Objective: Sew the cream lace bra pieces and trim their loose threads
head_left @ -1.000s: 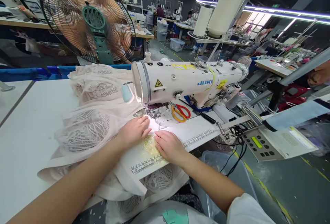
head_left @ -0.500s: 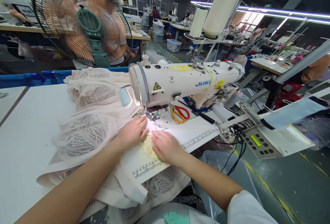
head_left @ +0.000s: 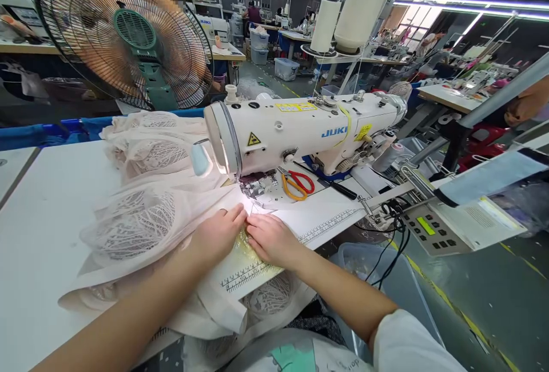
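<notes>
Just in front of the needle area of a white sewing machine point(head_left: 270, 135), my left hand point(head_left: 221, 232) and my right hand point(head_left: 272, 240) nearly meet at the fingertips. Each has its fingers closed in a pinch on the light beige fabric, whose gripped edge is mostly hidden. From there the beige lace bras point(head_left: 141, 223) trail in a connected pile to the left, and part hangs over the table's front edge. Beneath my hands shows a shiny yellowish patch point(head_left: 245, 252) on the tabletop. Snips with red and orange handles point(head_left: 295, 183) lie behind my right hand.
A dark-handled tool point(head_left: 341, 190) lies beside the machine base. Printed ruler marks point(head_left: 249, 275) run along the table's front. A large fan point(head_left: 128, 35) stands at back left, thread cones point(head_left: 364, 6) above, a control panel point(head_left: 444, 232) at right, and a clear plastic bin point(head_left: 394, 292) below.
Both hands have drawn closer together, and the fingertips now pinch where they lay flatter on the fabric. The left hand has come back slightly from the needle. The view has shifted slightly.
</notes>
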Demonstrator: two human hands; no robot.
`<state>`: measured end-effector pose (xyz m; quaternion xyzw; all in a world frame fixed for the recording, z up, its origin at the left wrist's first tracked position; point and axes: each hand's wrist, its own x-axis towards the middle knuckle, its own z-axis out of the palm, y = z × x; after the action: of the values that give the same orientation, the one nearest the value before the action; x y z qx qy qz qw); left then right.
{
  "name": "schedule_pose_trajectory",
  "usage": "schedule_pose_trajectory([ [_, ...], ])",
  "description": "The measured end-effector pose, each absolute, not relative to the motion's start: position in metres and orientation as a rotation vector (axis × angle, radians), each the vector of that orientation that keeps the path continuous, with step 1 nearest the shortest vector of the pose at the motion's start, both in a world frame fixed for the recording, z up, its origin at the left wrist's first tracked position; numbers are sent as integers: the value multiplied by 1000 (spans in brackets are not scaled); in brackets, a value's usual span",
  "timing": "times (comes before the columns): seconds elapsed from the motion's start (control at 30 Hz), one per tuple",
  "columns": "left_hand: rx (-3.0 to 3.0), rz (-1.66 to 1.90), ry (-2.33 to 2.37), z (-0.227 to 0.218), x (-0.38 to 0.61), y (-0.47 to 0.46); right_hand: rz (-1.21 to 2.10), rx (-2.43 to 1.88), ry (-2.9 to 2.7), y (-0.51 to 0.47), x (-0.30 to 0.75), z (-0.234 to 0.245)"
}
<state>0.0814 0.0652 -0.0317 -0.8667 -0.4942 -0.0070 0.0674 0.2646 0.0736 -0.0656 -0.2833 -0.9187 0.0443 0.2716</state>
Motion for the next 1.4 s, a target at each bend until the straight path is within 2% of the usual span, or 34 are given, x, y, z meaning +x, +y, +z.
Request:
schedule_pose_trajectory([
  [0.53,-2824,-390,-1221,-40,46,87,211,-769,-2393,76,268,-67],
  [1.4,-2770,-203,-1314,-31,43,117,298,-823,-2390,80,267,-67],
])
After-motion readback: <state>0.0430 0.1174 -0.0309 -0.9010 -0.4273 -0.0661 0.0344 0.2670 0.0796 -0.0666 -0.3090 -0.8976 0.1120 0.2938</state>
